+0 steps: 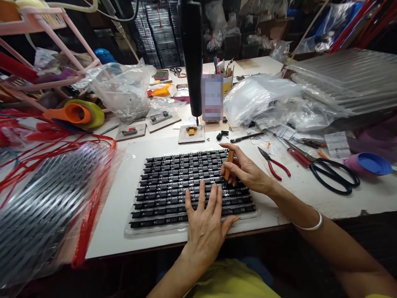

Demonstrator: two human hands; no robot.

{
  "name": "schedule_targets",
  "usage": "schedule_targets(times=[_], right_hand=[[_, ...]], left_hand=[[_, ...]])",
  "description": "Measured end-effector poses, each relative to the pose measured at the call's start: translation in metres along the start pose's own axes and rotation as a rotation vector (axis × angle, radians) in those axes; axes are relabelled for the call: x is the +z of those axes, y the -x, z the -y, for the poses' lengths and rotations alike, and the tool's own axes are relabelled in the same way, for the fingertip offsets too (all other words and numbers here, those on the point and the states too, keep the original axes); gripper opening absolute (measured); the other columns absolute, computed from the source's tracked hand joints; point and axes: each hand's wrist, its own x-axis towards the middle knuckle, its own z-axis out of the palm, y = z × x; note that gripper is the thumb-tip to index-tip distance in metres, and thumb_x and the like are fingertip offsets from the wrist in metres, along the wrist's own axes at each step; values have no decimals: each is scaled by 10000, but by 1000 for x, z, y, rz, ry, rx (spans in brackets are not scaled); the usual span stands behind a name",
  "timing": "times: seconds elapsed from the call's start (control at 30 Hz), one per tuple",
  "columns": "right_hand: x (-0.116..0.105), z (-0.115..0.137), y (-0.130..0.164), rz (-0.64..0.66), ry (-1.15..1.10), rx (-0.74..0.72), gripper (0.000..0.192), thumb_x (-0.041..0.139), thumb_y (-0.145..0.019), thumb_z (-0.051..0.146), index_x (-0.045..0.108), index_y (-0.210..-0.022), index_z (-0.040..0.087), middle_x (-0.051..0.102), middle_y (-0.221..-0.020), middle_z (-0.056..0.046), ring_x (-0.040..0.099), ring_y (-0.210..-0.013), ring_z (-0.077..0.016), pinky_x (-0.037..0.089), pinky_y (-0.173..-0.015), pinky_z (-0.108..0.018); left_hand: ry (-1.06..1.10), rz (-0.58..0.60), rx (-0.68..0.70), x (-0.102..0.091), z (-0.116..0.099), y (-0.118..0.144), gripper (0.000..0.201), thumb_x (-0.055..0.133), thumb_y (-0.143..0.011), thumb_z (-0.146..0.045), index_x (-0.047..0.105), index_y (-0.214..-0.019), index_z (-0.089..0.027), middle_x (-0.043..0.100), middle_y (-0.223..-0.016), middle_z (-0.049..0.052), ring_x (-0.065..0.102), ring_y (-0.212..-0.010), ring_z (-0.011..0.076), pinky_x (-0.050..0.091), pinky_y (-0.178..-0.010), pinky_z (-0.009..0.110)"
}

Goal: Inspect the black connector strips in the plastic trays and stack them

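Two hands: both mine, both over the tray of black parts at the middle of the white table (118,207).
Far left: a stack of trays in clear plastic (46,211), bound with red straps, lying partly off the table's edge.
Back left: an orange and green tape roll (79,114), and a clear bag (124,93) just behind two small flat jigs.
Tray: the tray of black parts (173,186) lies flat in front of me, its rows running left to right, near edge close to the table's front edge.
Left hand: my left hand (206,221) lies palm down on the tray's near rows, fingers spread flat, gripping nothing.
Above the tray: a black powered driver (191,58) hangs upright, its tip just over a small jig plate (191,134).
Right hand: my right hand (245,169) is closed around a small orange-handled tool (229,162), pinched between thumb and fingers, its lower end down at the tray's right rows.
Right of hand: red-handled pliers (274,163) lie near, then black-handled scissors (331,176).
Far right: a blue lid (370,163) and crumpled clear bags (263,99) behind.
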Motion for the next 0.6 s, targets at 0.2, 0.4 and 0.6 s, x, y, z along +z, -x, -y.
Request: schedule_targets(times=[0.2, 0.4, 0.6], right_hand=[[1, -1, -2, -6, 1, 8, 558, 480, -921, 421, 255, -1405, 257, 588, -764, 13, 566, -566, -106, 518, -465, -236], [5, -4, -2, -4, 35, -1, 732, 583, -868, 340, 159, -1465, 321, 557, -796, 30, 517, -531, -88, 513, -471, -244], [7, 0, -2, 58, 180, -93, 617, 491, -911, 245, 216, -1462, 288, 548, -831, 17, 482, -597, -84, 490, -581, -246]], left_hand=[[-3, -6, -2, 0, 0, 1, 615, 454, -881, -558, 484, -1343, -153, 509, -1402, 40, 317, -1377, 323, -3, -1159, 567], [-58, -2, 24, -1, 0, 0, 598, 438, -891, -546, 490, -1338, -152, 535, -1379, 74, 336, -1371, 319, 28, -1151, 580], [-36, 0, 10, 0, -1, 0, 608, 442, -884, -560, 493, -1336, -157, 543, -1370, 81, 345, -1367, 317, 32, -1149, 585]])
